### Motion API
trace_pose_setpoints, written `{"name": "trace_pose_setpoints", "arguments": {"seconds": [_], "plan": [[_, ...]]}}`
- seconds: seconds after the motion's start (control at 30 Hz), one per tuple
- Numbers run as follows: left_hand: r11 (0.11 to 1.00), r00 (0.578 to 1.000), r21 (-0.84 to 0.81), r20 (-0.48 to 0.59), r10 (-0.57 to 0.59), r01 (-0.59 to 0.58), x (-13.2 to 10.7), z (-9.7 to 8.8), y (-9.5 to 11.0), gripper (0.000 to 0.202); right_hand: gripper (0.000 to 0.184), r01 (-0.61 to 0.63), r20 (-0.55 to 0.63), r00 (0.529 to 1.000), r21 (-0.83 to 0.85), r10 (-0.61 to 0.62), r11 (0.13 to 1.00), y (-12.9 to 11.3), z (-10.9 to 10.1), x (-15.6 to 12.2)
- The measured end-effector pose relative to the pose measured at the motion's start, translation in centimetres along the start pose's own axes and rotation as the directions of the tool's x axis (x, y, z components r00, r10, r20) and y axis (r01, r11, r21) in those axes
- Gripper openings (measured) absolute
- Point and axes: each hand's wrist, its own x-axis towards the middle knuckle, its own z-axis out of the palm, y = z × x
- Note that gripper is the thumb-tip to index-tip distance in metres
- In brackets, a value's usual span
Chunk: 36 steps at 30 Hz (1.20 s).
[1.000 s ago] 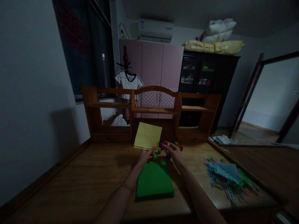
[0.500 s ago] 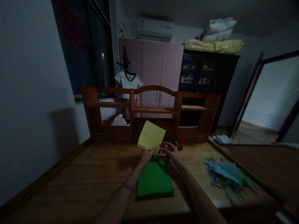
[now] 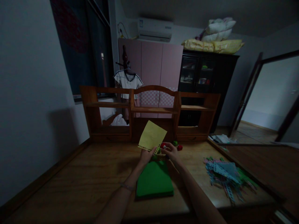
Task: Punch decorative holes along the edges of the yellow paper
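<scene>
My left hand (image 3: 146,156) grips a sheet of yellow paper (image 3: 152,136) by its lower edge, thumb on top. A row of small dark holes runs along that edge. At the paper's lower right corner, my right hand (image 3: 171,151) has its fingers closed round a small red thing (image 3: 163,145) with a white eye-like spot. The fingers cover most of it, so its kind is unclear. Below both hands lies a thick green pad or stack (image 3: 154,180) on the wooden table. Small green bits show between the hands.
A heap of blue, green and pink perforated paper strips (image 3: 225,174) covers part of the table's right side. Beyond my right hand sit a small red object (image 3: 179,147) and a green one (image 3: 175,143). A wooden shelf unit (image 3: 154,109) lines the far edge.
The paper has shifted very slightly to the right. Both hands keep the same hold, and everything on the table stays where it was.
</scene>
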Motion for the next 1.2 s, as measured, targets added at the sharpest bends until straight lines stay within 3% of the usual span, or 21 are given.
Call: {"name": "trace_pose_setpoints", "arguments": {"seconds": [0.1,0.33,0.57,0.77,0.87,1.0,1.2], "plan": [[0.999,0.999,0.024,0.042,0.027,-0.028,0.1,0.1,-0.4,0.039,0.042,0.017,0.015,1.0,0.006,-0.017,1.0,-0.1,0.0,-0.2],[0.993,0.994,0.046,0.012,0.106,-0.106,0.5,0.5,-1.6,0.044,0.044,0.016,0.026,1.0,0.005,-0.016,1.0,-0.4,0.2,-0.5],[0.998,0.998,0.006,-0.028,0.062,-0.062,0.4,0.7,-1.6,0.043,0.038,-0.012,0.036,0.999,0.018,0.011,1.0,-1.3,0.6,-0.8],[0.999,1.0,0.044,0.007,-0.025,0.025,0.2,0.5,-1.1,0.036,0.039,-0.159,0.011,0.987,0.025,0.159,0.987,-1.6,0.7,-1.1],[0.997,0.998,0.046,0.018,-0.056,0.055,0.1,0.5,-1.0,0.037,0.035,-0.224,0.019,0.975,0.116,0.223,0.968,-2.1,1.0,-1.2],[0.997,0.999,0.075,0.046,0.022,-0.025,-0.2,0.4,-0.6,0.036,0.031,-0.265,0.046,0.964,0.233,0.262,0.936,-3.2,1.5,-1.7],[0.989,0.982,0.058,0.135,0.13,-0.139,-0.5,0.4,0.2,0.032,0.031,-0.279,0.041,0.96,0.208,0.277,0.938,-3.1,1.4,-1.8]]}}
